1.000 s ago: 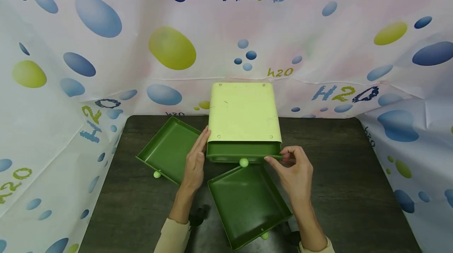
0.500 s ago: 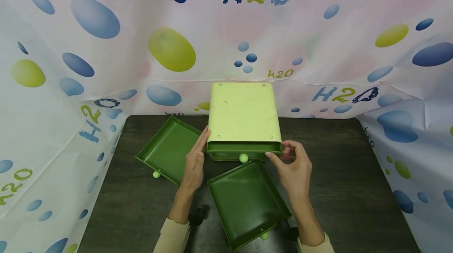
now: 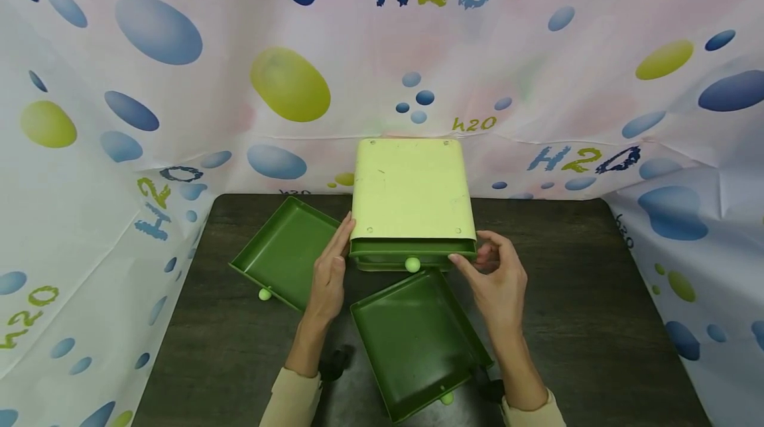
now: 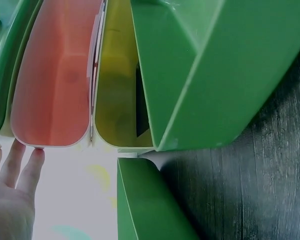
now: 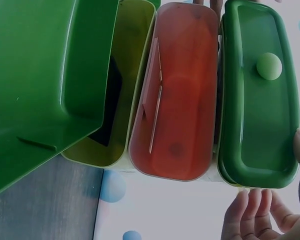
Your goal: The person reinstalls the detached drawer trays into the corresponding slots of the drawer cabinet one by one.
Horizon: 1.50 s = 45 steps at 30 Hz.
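Pinching top drawer (image 3: 382,258): right hand (image 3: 500,284) | straight-fingered against cabinet (image 3: 413,188): left hand (image 3: 329,274) | loose drawer (image 3: 420,341) in front

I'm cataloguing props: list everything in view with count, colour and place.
Cabinet: 1, pale yellow, table's far side
Top drawer: 1, green, partly inside cabinet's top
Middle compartment: 1, red, in cabinet
Bottom compartment: 1, yellow, in cabinet
Left drawer: 1, green, left of cabinet
Front drawer: 1, green, in front of cabinet
Knobs: 3, light green, one per drawer
Table: 1, dark, underneath
Backdrop: 1, white with coloured prints, behind and beside table
Dark shapes: 2, black, near wrists
Sleeves: 2, cream, bottom edge
Left hand: 1, cabinet's left side
Right hand: 1, top drawer's right end
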Motion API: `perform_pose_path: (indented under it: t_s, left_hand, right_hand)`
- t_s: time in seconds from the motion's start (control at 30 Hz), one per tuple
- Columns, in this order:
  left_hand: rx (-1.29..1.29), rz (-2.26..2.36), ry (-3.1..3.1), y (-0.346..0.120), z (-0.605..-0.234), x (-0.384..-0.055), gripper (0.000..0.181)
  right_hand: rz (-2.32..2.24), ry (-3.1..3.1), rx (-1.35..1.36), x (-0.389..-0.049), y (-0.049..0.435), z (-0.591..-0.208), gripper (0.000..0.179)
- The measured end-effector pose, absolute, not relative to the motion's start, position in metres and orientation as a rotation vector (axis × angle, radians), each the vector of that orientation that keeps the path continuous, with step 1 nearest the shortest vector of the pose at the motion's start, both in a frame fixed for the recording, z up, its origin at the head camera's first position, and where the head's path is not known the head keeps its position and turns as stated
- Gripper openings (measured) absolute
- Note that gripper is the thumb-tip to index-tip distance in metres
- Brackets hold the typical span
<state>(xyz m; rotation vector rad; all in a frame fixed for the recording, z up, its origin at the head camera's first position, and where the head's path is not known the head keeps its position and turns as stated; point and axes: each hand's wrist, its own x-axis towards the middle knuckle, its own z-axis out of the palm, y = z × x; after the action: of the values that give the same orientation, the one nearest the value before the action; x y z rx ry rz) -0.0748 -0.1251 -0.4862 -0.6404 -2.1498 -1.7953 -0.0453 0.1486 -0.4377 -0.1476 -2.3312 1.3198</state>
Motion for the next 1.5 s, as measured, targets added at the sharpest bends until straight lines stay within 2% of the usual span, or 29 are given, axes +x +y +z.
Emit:
perform_pose_path:
  t_s: [0.47,0.73,1.07,1.5]
  left_hand:
    - [-0.624,-1.818,-2.138,-0.123,-0.486,-0.074,0.049]
    - [-0.644,-1.808,-2.116,-0.123,-0.486,-0.075,0.054]
    - [-0.663,-1.786,-2.078,-0.118,-0.451,-0.066,0.055]
    - [-0.620,-1.734,-2.060,-0.115,-0.450,-0.065,0.053]
  right_hand:
    - [1.342,-2.342,-0.108,-0.056,0.150,-0.441,0.060]
    - [1.373,-2.352,-0.111,-0.061,0.149,-0.442,0.060]
    - [1.327,-2.369,-0.101,-0.063,0.149,-0.442,0.061]
    - [1.302,-2.358,-0.068,-0.065,0.149,-0.447,0.062]
